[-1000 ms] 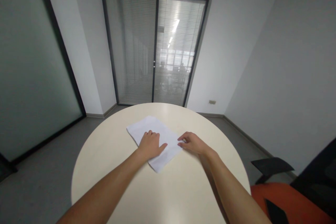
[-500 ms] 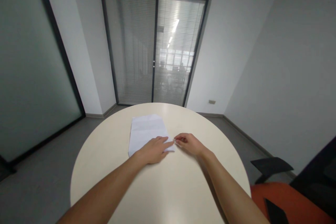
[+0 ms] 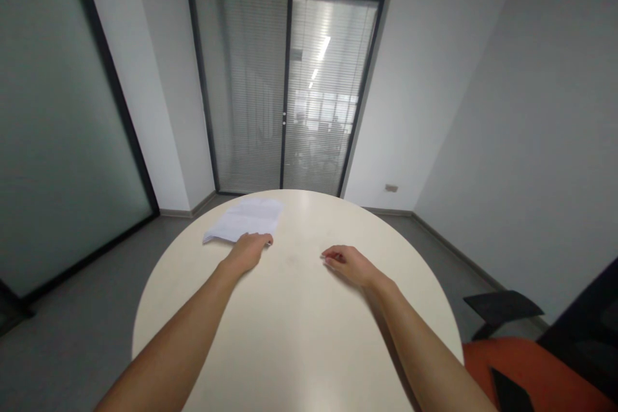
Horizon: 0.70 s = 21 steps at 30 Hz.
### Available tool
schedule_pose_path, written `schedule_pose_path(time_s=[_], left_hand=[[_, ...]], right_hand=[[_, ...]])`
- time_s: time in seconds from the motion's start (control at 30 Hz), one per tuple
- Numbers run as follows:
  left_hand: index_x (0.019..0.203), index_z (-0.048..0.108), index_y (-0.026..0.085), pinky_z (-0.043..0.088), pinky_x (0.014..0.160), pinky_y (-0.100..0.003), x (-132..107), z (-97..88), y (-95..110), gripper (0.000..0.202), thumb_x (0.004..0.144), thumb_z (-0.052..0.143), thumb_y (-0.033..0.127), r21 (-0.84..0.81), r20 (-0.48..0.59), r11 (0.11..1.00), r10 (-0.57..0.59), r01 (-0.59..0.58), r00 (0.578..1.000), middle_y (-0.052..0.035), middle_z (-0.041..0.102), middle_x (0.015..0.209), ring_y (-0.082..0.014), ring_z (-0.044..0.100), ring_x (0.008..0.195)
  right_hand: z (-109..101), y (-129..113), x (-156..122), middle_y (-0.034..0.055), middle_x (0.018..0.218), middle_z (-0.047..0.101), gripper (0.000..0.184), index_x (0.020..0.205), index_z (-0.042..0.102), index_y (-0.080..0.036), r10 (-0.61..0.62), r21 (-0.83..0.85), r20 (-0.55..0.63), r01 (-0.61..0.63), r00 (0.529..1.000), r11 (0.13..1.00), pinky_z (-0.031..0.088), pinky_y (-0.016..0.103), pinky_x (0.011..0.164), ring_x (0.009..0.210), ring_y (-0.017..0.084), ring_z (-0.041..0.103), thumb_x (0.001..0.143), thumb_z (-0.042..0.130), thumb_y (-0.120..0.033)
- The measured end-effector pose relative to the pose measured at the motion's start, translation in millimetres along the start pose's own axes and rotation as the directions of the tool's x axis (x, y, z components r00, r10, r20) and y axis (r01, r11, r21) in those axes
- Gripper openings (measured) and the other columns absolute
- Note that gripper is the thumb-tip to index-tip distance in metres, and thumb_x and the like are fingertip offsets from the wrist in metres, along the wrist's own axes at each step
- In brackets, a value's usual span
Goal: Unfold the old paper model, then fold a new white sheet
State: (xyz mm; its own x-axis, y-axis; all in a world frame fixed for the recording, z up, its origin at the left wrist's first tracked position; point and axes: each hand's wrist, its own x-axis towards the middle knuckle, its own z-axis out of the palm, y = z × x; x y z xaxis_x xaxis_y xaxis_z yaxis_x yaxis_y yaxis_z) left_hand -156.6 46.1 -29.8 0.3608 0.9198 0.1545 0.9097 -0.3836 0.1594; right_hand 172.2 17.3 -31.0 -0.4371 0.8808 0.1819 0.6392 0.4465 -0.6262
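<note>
A folded white sheet of paper [image 3: 246,219] lies flat near the far left edge of the round cream table [image 3: 299,322]. My left hand [image 3: 248,251] rests palm down at the sheet's near corner, fingertips touching it, fingers stretched flat. My right hand [image 3: 347,262] lies on the bare tabletop to the right, well apart from the paper, its fingers loosely curled with nothing visible in them.
An orange seat with black armrest [image 3: 502,306] stands at the lower right beside the table. Glass doors with blinds [image 3: 284,90] face me beyond the table. A frosted glass wall [image 3: 58,116] runs along the left. Grey floor surrounds the table.
My left hand has slid the paper away to the far left, turning it as it went. My right hand has let the sheet go and stays where it was.
</note>
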Motion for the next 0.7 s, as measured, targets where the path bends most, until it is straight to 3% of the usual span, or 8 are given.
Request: schedule_pose_path(time_s=[0.2,0.37,0.43,0.5,0.6,0.7], left_hand=[[0.113,0.063,0.024,0.040,0.093,-0.039,-1,-6.3,-22,0.044,0.081,0.042,0.001,0.050,-0.027,0.980,-0.190,0.191,0.981,-0.0086,0.072,0.113,-0.0260,0.064,0.107],[0.108,0.062,0.018,0.037,0.101,-0.049,-1,-3.2,-11,0.029,0.081,0.054,0.023,0.060,-0.007,0.977,-0.206,0.206,0.978,-0.0126,0.069,0.116,-0.0320,0.059,0.114],[0.103,0.064,0.017,0.029,0.109,-0.055,2,0.3,3,0.026,0.084,0.054,0.033,0.093,-0.082,0.981,-0.162,0.169,0.983,-0.0148,0.065,0.121,-0.0359,0.050,0.125],[0.105,0.063,0.017,0.028,0.111,-0.052,7,3.7,22,0.026,0.088,0.050,0.033,0.121,-0.129,0.992,-0.031,0.047,0.991,-0.0152,0.061,0.128,-0.0333,0.048,0.127],[0.111,0.061,0.017,0.040,0.104,-0.043,20,7.9,53,0.027,0.092,0.045,0.027,0.091,-0.027,0.981,0.174,-0.171,0.984,-0.0151,0.061,0.126,-0.0286,0.054,0.120],[0.120,0.059,0.017,0.045,0.097,-0.043,36,14.9,73,0.034,0.090,0.043,0.020,0.067,0.011,0.981,0.183,-0.183,0.983,-0.0164,0.060,0.126,-0.0297,0.055,0.119]], right_hand=[[-2,2,-1,0.0102,0.108,0.073,0.029,0.107,0.073,-0.018,-0.047,-0.095,-0.019,0.045,0.999,0.994,0.050,0.037,0.090,0.097,0.024,0.066,0.091,0.057,-0.036],[9,2,2,0.0113,0.120,0.068,0.032,0.115,0.070,-0.019,-0.161,-0.254,-0.051,0.143,0.986,0.956,0.043,0.040,0.102,0.113,0.025,0.059,0.094,0.052,-0.036],[11,1,7,0.0119,0.120,0.067,0.033,0.117,0.069,-0.019,-0.123,-0.310,-0.053,0.101,0.991,0.945,0.043,0.039,0.101,0.113,0.026,0.059,0.094,0.052,-0.036],[10,-3,14,0.0122,0.116,0.068,0.033,0.115,0.070,-0.019,-0.068,-0.355,-0.046,0.048,0.997,0.934,0.044,0.038,0.098,0.109,0.025,0.060,0.094,0.052,-0.036],[4,-11,30,0.0115,0.106,0.069,0.028,0.106,0.073,-0.019,0.024,-0.400,-0.007,-0.025,1.000,0.916,0.046,0.035,0.091,0.096,0.024,0.064,0.092,0.054,-0.034],[5,-15,44,0.0118,0.101,0.069,0.023,0.099,0.073,-0.018,0.114,-0.432,-0.006,-0.105,0.993,0.895,0.046,0.033,0.086,0.094,0.024,0.064,0.091,0.055,-0.030]])
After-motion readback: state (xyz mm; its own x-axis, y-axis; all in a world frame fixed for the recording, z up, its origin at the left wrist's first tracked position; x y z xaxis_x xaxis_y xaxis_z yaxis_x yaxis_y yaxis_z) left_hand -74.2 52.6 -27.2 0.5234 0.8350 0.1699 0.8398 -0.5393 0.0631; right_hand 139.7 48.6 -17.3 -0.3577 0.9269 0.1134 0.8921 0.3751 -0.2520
